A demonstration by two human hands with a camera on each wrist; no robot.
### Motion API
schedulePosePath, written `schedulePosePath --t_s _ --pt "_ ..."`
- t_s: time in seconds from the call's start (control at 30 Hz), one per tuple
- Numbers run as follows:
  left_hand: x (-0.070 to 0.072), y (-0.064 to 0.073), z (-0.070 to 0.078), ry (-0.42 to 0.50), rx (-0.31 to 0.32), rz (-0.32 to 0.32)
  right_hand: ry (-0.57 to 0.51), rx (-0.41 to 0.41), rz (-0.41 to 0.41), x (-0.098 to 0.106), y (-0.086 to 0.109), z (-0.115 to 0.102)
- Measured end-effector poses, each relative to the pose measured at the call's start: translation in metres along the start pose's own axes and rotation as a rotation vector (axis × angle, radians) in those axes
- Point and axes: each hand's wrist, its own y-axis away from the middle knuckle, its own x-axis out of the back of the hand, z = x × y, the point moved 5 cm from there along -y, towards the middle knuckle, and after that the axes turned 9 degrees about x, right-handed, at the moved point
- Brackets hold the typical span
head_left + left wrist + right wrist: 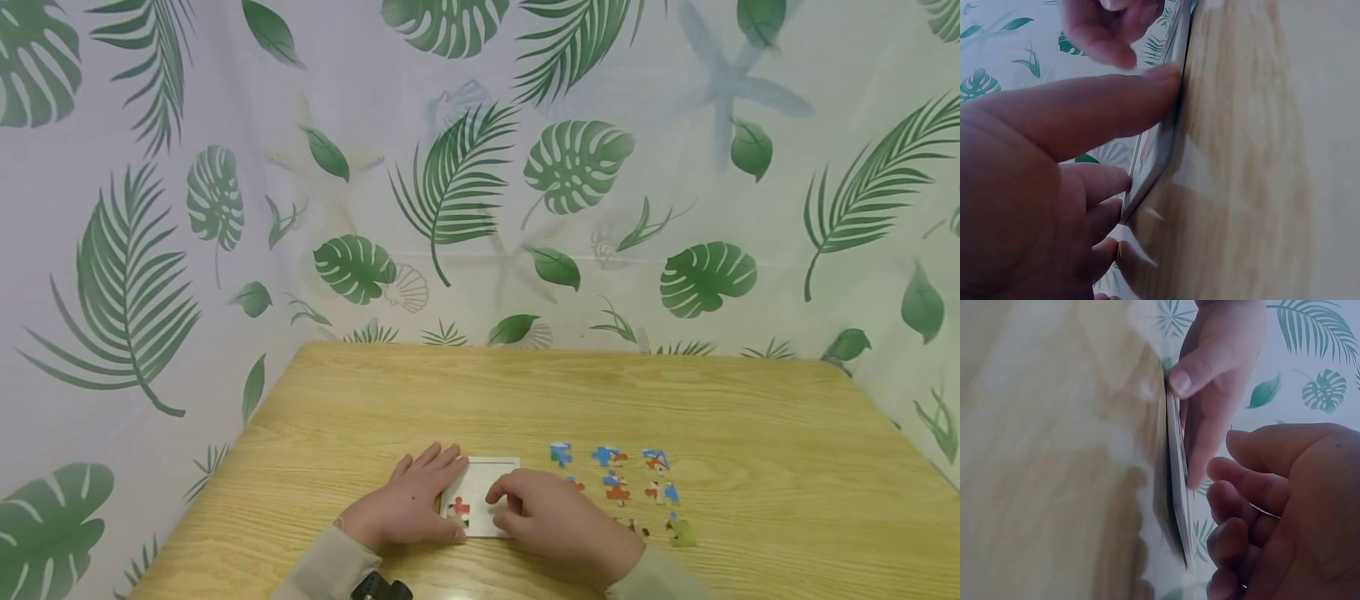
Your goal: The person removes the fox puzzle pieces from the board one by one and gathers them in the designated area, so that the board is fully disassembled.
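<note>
A white puzzle frame (487, 473) lies on the table, with red, dark and pale jigsaw pieces (460, 505) in its lower left corner. My left hand (416, 498) rests along the frame's left side, fingers spread and fairly straight. Its thumb (1116, 103) touches the near edge of the frame in the left wrist view. Over the frame's right part hovers my right hand (555, 518), loosely curved, with thumb and index finger apart. In the right wrist view nothing shows between the fingers of the right hand (1297, 487).
Loose jigsaw pieces lie in rough rows right of the frame, among them a blue one (560, 452), a red one (617, 490) and a green one (681, 531). The wooden table (360, 400) meets a leaf-patterned cloth (480, 317) at its back edge.
</note>
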Motion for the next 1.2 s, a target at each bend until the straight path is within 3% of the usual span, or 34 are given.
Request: schedulePosePath --t_s 0.3,0.73,1.0,1.2 --pt "-0.001 0.000 0.000 -0.006 -0.006 -0.002 0.057 0.015 -0.019 -0.014 -0.019 -0.008" --pt "0.000 0.001 0.001 0.012 -0.016 0.000 0.137 -0.012 0.015 -0.026 -0.028 -0.008" --pt "0.001 0.003 0.003 0.002 -0.024 0.007 0.140 -0.011 0.028 -0.029 -0.028 -0.012" --pt "0.002 0.003 0.003 0.015 -0.025 0.002 0.068 -0.047 0.054 -0.029 -0.028 -0.010"
